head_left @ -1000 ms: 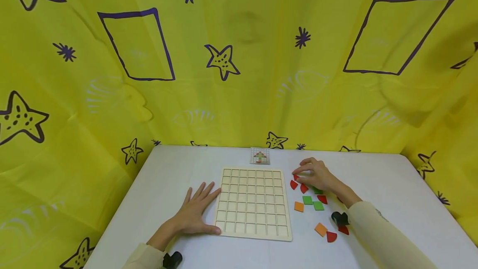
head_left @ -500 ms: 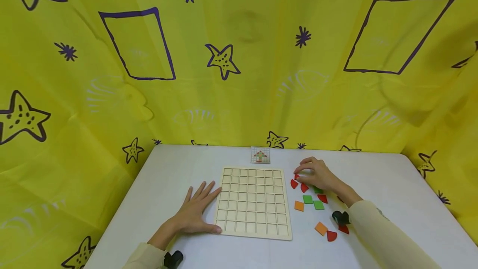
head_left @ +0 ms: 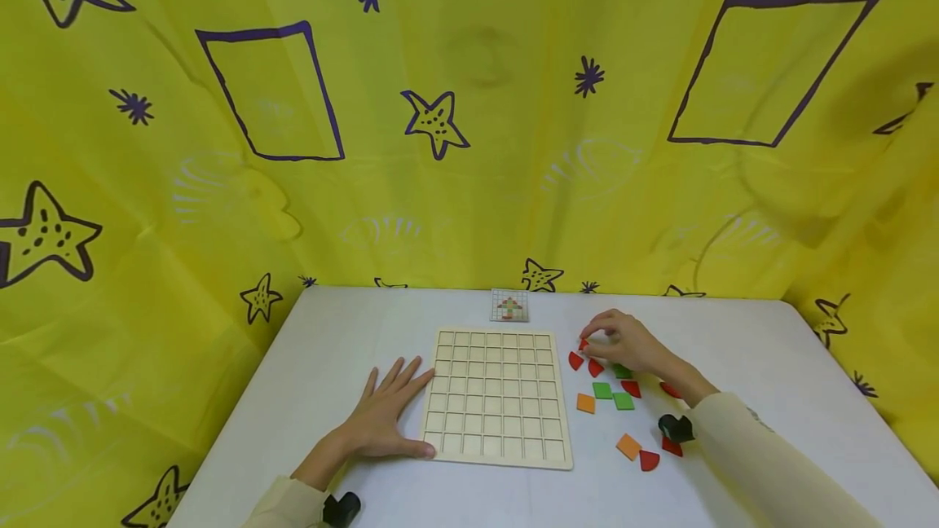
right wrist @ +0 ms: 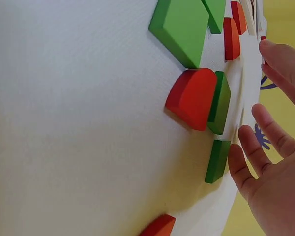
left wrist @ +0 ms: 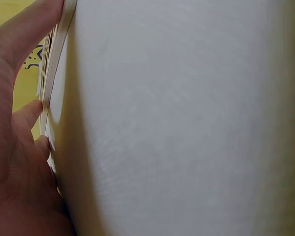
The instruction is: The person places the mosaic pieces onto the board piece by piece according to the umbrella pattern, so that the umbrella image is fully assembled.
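Note:
A pale wooden grid board point(head_left: 495, 398) with square recesses lies mid-table. My left hand point(head_left: 381, 418) rests at its left side with the fingers spread; the thumb touches the near left corner and a fingertip meets the left edge. In the left wrist view, the left hand's fingers point(left wrist: 29, 113) are against the board's rim point(left wrist: 54, 73). Beyond the board's right edge, my right hand point(head_left: 623, 343) pinches a small red quarter-circle tile point(head_left: 583, 344) between thumb and fingers. Its other fingers point(right wrist: 258, 142) are loosely bent in the right wrist view.
Around the right hand lie red quarter-circle tiles point(head_left: 649, 460), green tiles point(head_left: 623, 402) and orange square tiles point(head_left: 585, 403). A small card point(head_left: 509, 305) with a coloured gridded picture lies behind the board. A yellow patterned curtain point(head_left: 469, 210) borders the white table point(head_left: 367, 316).
The right forearm has shifted slightly, showing more of a red tile beneath it. The right hand has lifted or turned only a little at the red tile. The left hand stays in place.

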### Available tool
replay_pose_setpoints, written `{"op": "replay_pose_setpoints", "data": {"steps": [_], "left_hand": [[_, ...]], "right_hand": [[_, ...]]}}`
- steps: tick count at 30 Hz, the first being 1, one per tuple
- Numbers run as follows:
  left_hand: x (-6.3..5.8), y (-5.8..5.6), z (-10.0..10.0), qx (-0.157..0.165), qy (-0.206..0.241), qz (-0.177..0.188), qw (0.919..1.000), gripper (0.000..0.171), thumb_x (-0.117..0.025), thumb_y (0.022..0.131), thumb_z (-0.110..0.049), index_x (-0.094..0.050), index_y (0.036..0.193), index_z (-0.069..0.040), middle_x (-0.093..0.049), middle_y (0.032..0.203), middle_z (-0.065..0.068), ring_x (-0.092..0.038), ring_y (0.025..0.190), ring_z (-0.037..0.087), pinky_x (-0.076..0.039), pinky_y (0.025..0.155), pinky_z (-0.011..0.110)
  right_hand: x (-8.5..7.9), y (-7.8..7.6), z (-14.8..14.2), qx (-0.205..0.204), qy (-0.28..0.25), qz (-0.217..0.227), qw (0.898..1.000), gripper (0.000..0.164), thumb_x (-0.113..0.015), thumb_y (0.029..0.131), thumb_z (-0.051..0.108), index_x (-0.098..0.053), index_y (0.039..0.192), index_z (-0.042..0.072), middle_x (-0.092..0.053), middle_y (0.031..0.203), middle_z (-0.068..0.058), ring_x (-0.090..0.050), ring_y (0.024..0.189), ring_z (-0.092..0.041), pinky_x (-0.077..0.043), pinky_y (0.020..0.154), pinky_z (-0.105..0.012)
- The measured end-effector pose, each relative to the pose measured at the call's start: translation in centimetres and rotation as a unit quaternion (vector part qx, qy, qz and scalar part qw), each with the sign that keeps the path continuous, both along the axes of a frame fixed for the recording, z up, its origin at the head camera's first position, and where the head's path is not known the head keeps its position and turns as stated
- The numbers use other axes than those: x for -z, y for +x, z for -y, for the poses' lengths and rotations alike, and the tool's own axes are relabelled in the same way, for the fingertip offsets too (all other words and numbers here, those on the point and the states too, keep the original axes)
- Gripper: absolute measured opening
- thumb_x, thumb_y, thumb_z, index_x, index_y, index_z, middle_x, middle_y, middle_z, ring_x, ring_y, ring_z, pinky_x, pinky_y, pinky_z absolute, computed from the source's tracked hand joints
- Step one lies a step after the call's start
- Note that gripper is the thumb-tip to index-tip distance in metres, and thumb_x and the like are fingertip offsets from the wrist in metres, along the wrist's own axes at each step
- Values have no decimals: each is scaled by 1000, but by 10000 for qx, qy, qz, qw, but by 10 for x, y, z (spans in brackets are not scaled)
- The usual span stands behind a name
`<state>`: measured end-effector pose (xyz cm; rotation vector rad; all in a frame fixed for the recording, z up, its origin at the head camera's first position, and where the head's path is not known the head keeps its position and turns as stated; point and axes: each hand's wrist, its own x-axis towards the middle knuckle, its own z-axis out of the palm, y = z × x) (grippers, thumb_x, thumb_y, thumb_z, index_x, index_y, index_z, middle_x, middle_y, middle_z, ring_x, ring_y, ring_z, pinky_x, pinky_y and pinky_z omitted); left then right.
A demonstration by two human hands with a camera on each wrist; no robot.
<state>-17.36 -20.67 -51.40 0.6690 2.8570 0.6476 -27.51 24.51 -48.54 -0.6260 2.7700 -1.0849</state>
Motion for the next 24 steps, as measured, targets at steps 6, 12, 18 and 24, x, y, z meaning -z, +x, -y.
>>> {"op": "replay_pose_setpoints", "data": {"steps": [6,12,18,24], "left_hand": [[0,0,-1,-11,5,-10,10000,117,-79,68,-74,-35,161,-19,-19,171,12,-8,157,41,3,118,73],[-1,1,0,-82,-71,51,9999,117,-79,68,-75,-35,162,-22,-18,171,9,-7,157,39,3,119,71],[1,1,0,-77,111,-19,9999,116,-81,67,-73,-38,161,-20,-21,170,11,-9,157,41,2,118,72],[13,-2,3,-67,250,-267,9993,119,-79,64,-79,-37,161,-24,-21,171,8,-11,157,40,1,118,72]], "right_hand": [[-7,5,-3,177,71,-116,9998,16,-80,92,26,-78,105,16,-62,125,-14,-55,117,-38,-48,99,-61],[-18,6,-4,275,8,-290,9992,19,-79,92,27,-77,108,16,-61,128,-17,-57,115,-41,-51,95,-61],[-28,8,-4,214,-121,-573,9981,15,-79,92,22,-77,105,16,-63,126,-15,-57,118,-39,-53,92,-58],[-33,13,-5,280,-139,-628,9975,16,-80,92,24,-76,105,17,-63,127,-14,-57,118,-39,-53,89,-55]]}}
